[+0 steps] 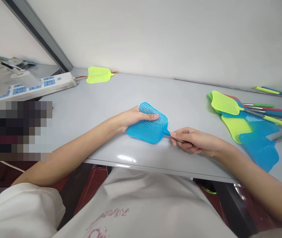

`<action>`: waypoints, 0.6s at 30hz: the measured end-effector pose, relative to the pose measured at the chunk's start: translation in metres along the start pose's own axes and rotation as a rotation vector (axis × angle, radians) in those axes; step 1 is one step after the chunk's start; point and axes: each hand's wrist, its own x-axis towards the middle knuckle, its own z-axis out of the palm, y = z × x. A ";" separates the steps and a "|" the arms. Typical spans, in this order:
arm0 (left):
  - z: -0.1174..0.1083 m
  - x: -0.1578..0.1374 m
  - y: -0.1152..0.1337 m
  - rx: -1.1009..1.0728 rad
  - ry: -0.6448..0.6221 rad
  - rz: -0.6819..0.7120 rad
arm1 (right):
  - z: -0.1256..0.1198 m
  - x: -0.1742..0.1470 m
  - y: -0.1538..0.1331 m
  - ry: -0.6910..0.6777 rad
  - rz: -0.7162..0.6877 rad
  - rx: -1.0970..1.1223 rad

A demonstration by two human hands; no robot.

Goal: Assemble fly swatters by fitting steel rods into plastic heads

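A blue fly swatter head (153,127) is held over the front middle of the table. My left hand (141,116) grips its mesh from the left, thumb on top and the other fingers hidden beneath. At the narrow neck on the right, my right hand (189,139) is closed around a thin rod that meets the swatter head; most of the rod is hidden by the fingers. To the right lies a pile of fly swatters and heads, with a yellow-green fly swatter (226,103) on top and a blue swatter head (261,148) nearest the front.
A yellow-green swatter head (98,75) lies at the back left, over thin coloured wires. Beside it, a white power strip (61,82) holds plugged-in adapters. A long metal rod (210,84) runs along the back wall. The table's front edge (141,168) is close to my body.
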 end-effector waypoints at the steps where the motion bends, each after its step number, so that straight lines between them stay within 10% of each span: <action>1: 0.000 0.000 0.000 0.000 -0.004 -0.001 | 0.000 0.000 0.000 0.000 0.001 -0.001; 18: -0.001 0.001 -0.001 -0.004 -0.009 -0.005 | 0.001 0.000 -0.001 0.011 0.005 -0.009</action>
